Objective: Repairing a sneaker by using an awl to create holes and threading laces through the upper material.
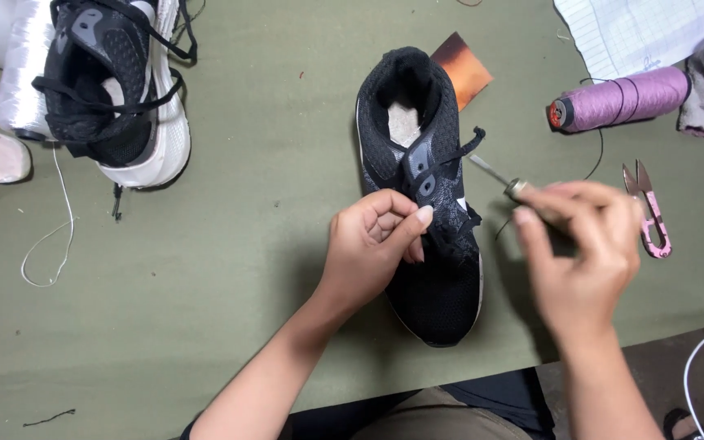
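While left hand point(376, 244) steadies black shoe point(423, 195), right hand point(584, 244) holds awl point(499, 178).

Black knit sneaker point(425, 204) lies on the olive cloth surface point(230, 244), toe near, collar far. Left hand point(372, 244) rests on its lace area, fingers curled, thumb pressed on the tongue. Right hand point(584, 244), slightly blurred, pinches a metal-tipped awl point(499, 178) just right of the shoe, point aimed at the eyelets. Pink thread snips point(649, 213) lie right of that hand. Purple thread spool point(621, 99) far right. Second sneaker with white sole point(120, 81) far left, beside a white thread cone point(22, 69).
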